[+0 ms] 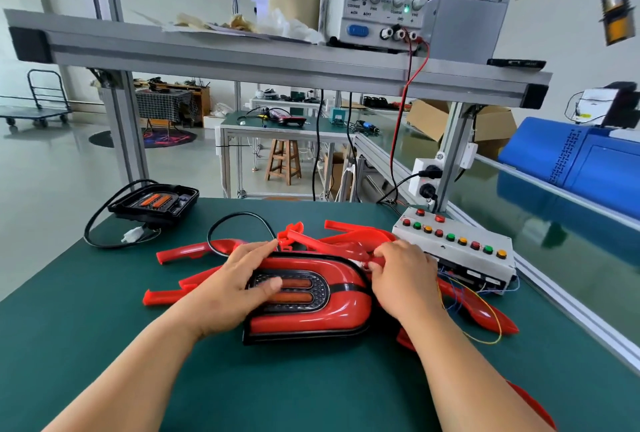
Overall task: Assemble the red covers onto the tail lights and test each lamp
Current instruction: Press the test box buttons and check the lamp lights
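A green table (104,345) in a workshop is carrying the work. Near its middle a tail light (322,291) is lying face up with a red cover (346,310) fitted over it. The left hand (239,279) is pressing flat with straight fingers, likely steadying it, while the right hand (401,279) is curling its fingers round the cover's far right edge, apparently seating it. Spare covers (346,241) are lying heaped just behind, within reach, and at far left a bare black housing (180,210) is holding two orange strips (152,200).

red-covered tail light (311,307) flat, loose red covers (346,241) behind
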The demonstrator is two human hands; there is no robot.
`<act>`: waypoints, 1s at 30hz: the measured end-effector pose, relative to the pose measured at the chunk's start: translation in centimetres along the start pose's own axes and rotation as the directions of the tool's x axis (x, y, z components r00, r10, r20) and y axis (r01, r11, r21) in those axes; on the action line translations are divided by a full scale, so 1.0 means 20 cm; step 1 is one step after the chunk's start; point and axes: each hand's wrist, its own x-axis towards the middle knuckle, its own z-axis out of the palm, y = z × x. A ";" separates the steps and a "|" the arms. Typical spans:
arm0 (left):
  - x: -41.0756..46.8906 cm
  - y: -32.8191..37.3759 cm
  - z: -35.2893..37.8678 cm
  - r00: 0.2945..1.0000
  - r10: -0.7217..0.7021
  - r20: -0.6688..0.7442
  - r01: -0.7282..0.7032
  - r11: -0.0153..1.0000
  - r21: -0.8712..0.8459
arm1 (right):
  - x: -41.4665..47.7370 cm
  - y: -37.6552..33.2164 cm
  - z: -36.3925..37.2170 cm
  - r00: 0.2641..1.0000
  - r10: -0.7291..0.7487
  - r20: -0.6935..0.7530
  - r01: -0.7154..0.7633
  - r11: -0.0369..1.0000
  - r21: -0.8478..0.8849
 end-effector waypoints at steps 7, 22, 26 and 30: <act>0.02 0.00 0.03 0.992 0.047 -0.120 -0.036 0.995 0.088 | 0.21 0.08 -0.07 0.958 0.031 0.286 0.027 0.980 -0.195; 0.04 -0.02 0.09 0.939 -0.020 -0.343 0.045 0.997 0.064 | 0.32 0.20 0.05 0.905 0.078 0.418 0.039 0.963 -0.265; 0.04 -0.02 0.09 0.937 -0.049 -0.347 0.066 0.997 0.037 | 0.32 0.21 0.07 0.913 0.072 0.402 0.043 0.962 -0.271; 0.04 -0.03 0.09 0.937 -0.059 -0.344 0.075 0.997 0.033 | 0.31 0.22 0.08 0.916 0.074 0.394 0.036 0.964 -0.265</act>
